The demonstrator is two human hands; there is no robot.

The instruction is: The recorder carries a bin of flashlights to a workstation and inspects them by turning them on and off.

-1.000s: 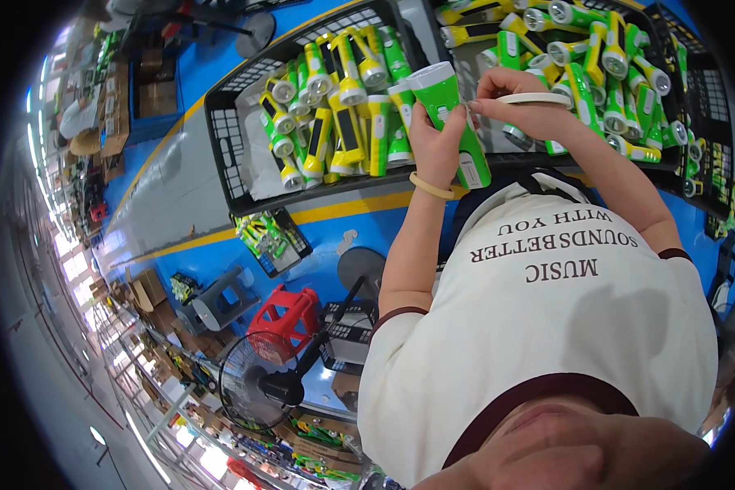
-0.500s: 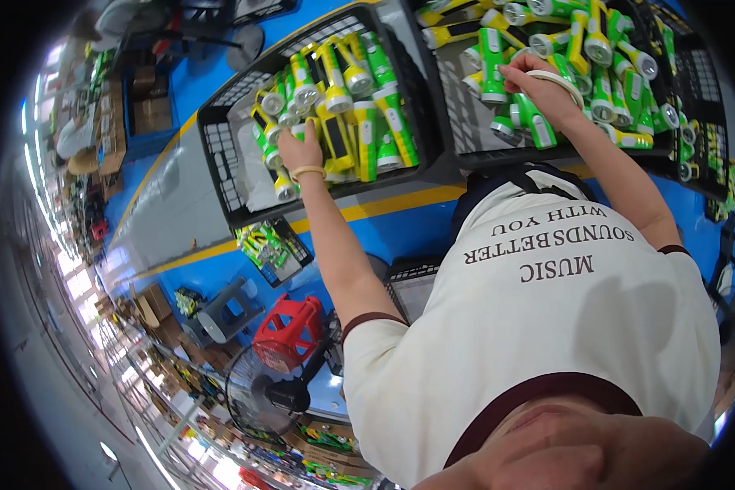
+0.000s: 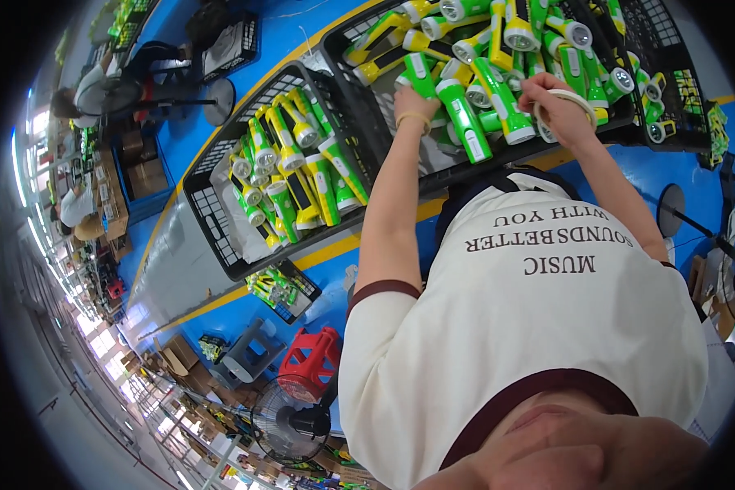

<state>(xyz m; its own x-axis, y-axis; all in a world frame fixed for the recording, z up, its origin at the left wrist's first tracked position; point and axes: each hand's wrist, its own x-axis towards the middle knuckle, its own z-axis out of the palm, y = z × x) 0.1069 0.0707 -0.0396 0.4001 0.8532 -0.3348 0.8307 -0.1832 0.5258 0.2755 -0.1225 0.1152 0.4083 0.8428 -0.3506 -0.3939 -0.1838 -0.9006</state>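
My left hand [image 3: 415, 104] is in the near left corner of the right crate [image 3: 443, 173], its fingers wrapped round a green flashlight [image 3: 419, 75]. Just right of it lies a green-and-white flashlight [image 3: 464, 122], with another green one [image 3: 501, 100] beside that. My right hand [image 3: 565, 114] is over the near part of the same crate, fingers curled in beside the flashlight heads. What those fingers hold, if anything, is hidden. A pale bangle circles each wrist.
The left crate [image 3: 212, 219] holds upright yellow and green flashlights [image 3: 282, 135]. More flashlights fill a crate [image 3: 670, 49] at the far right. A small crate [image 3: 306, 298], red stool [image 3: 309, 363], grey stool [image 3: 249, 355] and fan [image 3: 290, 420] are on the left.
My left hand has moved right, out of the left crate and into the right crate, where it grips a flashlight. My right hand has come nearer my body. The whole view has shifted.
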